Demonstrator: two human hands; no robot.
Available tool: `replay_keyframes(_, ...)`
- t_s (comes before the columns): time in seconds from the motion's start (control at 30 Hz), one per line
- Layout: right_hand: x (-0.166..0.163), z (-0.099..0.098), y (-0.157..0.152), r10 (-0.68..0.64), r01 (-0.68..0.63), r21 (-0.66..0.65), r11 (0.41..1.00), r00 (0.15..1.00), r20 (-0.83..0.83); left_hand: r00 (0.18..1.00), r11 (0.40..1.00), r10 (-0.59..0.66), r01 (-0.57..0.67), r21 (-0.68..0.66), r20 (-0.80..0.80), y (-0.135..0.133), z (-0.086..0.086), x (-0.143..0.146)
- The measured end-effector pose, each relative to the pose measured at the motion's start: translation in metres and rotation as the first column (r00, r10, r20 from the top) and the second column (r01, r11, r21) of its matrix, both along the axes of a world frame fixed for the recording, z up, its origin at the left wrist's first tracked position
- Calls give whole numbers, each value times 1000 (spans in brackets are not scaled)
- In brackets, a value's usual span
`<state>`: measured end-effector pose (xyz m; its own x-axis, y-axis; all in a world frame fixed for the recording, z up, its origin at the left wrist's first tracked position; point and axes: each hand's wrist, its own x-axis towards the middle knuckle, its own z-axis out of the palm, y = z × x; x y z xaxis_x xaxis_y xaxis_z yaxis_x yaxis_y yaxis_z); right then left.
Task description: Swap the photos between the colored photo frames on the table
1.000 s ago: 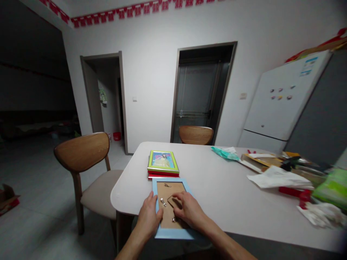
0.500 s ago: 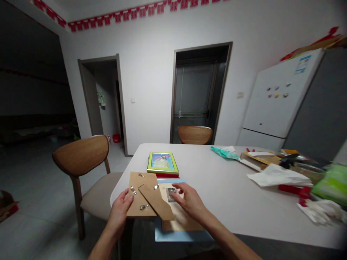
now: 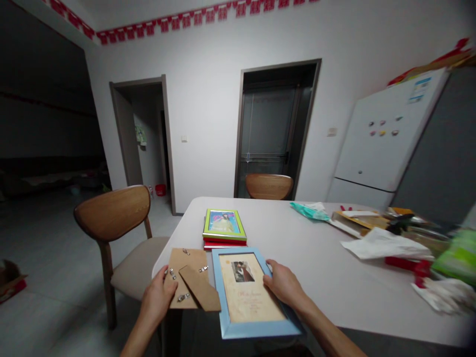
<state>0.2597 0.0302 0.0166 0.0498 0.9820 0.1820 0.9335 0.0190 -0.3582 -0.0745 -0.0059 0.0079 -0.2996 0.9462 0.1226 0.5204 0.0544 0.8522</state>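
My left hand (image 3: 158, 295) is closed on the left edge of a brown frame backing board (image 3: 176, 285), which has metal clips and a stand leg on its back. My right hand (image 3: 286, 285) grips the right side of a light blue picture frame (image 3: 256, 329), thumb on top. Inside that frame lies a cream insert sheet (image 3: 253, 300) with a small photo and printed words. The blue frame is tilted and its near end reaches past the table's edge. Behind it, a lime green picture frame (image 3: 242, 229) rests on a red frame (image 3: 225, 244).
The white table (image 3: 293, 243) carries a teal plastic wrapper (image 3: 308, 211), a white paper sheet (image 3: 386, 243), a green bag (image 3: 457, 258) and white gloves (image 3: 442, 292) on its right. Wooden chairs stand at the left (image 3: 115, 218) and far side (image 3: 269, 186). A fridge (image 3: 386, 144) is at the right.
My right hand has moved from over the insert sheet to the blue frame's right side. The sheet now sits within the frame. My left hand and the backing board have shifted slightly left and down.
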Motion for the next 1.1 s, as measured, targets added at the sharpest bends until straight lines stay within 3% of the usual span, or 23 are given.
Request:
replay_keyframes(0.07,6,3,1,-33,33,-4,999,997,-63,990,999,28,-23,34,-141,0,-1,2)
replay_keyframes(0.13,10,10,-1,-56,44,-53,998,970,-237,952,996,43,-17,88,-302,-2,1,8)
replay_keyframes(0.2,10,21,-7,-61,-12,-141,990,866,-497,923,988,39,22,153,-384,-5,6,22)
replay_keyframes(0.3,1,45,-21,-74,-82,-169,982,659,-748,953,964,-91,158,215,-290,-17,23,64)
replay_keyframes(0.37,-10,60,-29,-63,-61,-120,991,577,-814,942,929,-265,306,207,-205,-28,37,101)
replay_keyframes(0.5,-29,78,-39,14,-84,-26,996,438,-899,838,819,-490,537,201,-241,-44,59,160)
replay_keyframes(0.67,-29,78,-37,33,-138,-18,990,362,-932,798,724,-457,590,356,-393,-46,69,171)
replay_keyframes(0.77,-16,67,-33,-38,-100,-75,992,329,-943,881,774,-335,460,435,-335,-43,74,152)
replay_keyframes(0.83,-4,56,-31,-68,-75,-102,992,357,-932,944,836,-228,315,448,-239,-41,74,135)
replay_keyframes(0.93,15,33,-26,-92,-21,-122,992,532,-842,988,905,-108,143,402,-110,-39,60,106)
replay_keyframes(1.03,32,12,-19,-94,48,-87,995,746,-659,995,952,-97,98,288,-19,-41,36,84)
replay_keyframes(1.1,38,2,-12,-101,84,-56,995,844,-527,994,971,-108,108,215,-10,-43,22,77)
